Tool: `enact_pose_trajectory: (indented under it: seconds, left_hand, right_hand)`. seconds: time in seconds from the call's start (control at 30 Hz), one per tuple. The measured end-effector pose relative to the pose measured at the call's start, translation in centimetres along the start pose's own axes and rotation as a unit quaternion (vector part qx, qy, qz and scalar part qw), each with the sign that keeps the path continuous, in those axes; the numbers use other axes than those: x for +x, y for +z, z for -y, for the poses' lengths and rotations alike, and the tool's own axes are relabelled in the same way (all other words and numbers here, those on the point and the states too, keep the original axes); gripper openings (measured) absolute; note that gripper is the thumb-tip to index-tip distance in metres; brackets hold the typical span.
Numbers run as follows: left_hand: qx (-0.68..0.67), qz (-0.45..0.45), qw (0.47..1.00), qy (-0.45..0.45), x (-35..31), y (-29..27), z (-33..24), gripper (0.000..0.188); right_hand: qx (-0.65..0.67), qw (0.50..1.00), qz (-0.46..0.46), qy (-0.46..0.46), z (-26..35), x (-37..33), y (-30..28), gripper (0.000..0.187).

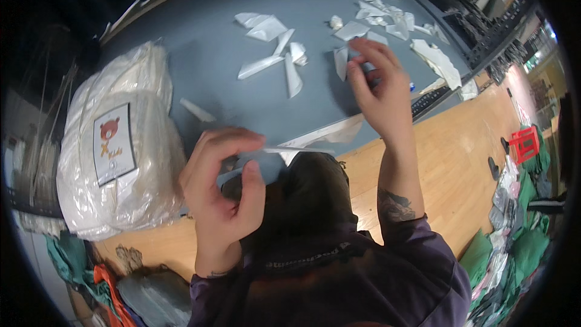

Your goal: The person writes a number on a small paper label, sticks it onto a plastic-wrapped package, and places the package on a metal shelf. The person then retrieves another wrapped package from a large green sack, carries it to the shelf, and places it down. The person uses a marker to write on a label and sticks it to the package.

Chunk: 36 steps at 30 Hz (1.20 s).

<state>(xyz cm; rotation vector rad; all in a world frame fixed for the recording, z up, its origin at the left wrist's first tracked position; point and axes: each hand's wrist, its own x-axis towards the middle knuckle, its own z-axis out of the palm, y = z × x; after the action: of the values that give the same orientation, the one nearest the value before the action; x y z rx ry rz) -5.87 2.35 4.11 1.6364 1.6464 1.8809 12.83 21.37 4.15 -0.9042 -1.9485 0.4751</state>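
Observation:
At the near edge of the grey table, my left hand is curved, with a gap between its thumb and index finger. A thin white strip runs rightward from beside its index fingertip; whether they touch, I cannot tell. My right hand hovers over the tabletop, thumb and index finger apart, other fingers partly hidden. A small white scrap is right beside those fingertips. Between the hands and farther back lie several folded white scraps, seemingly cloth or paper.
A plastic-wrapped white bundle with a bear label stands at the left. More white scraps are strewn at the far right, near a dark perforated rail. Across the wooden floor are a red plastic stool and heaped green cloth.

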Motion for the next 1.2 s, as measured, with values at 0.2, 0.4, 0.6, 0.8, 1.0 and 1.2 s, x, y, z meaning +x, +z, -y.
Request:
enact_pose_trajectory:
  seconds: [0.2, 0.4, 0.6, 0.8, 1.0, 1.2]
  left_hand:
    - [0.037, 0.035, 0.998, 0.043, -2.6, -4.3, -0.2, 0.029]
    - [0.089, 0.017, 0.994, 0.067, -5.9, -8.8, -2.7, 0.030]
    - [0.098, 0.010, 0.993, 0.060, -9.7, -12.3, -5.5, 0.029]
    - [0.087, 0.002, 0.995, 0.049, -13.0, -15.3, -8.5, 0.032]
    - [0.012, -0.070, 0.995, 0.076, -16.3, -19.8, -9.5, 0.040]
    - [-0.163, -0.208, 0.964, -0.011, -19.5, -23.0, -8.8, 0.037]
  right_hand:
    - [0.245, 0.963, 0.088, -0.065, 6.2, -6.1, 0.7, 0.027]
    - [0.237, 0.943, 0.229, -0.055, 12.8, -11.3, 0.7, 0.015]
    - [0.248, 0.938, 0.233, -0.064, 17.3, -15.1, 0.9, 0.008]
    - [0.191, 0.951, 0.224, -0.094, 21.1, -18.0, 0.6, 0.005]
    - [0.241, 0.950, 0.192, -0.055, 25.6, -21.0, 1.8, 0.005]
    - [0.432, 0.883, 0.184, -0.014, 29.4, -23.4, 6.1, 0.017]
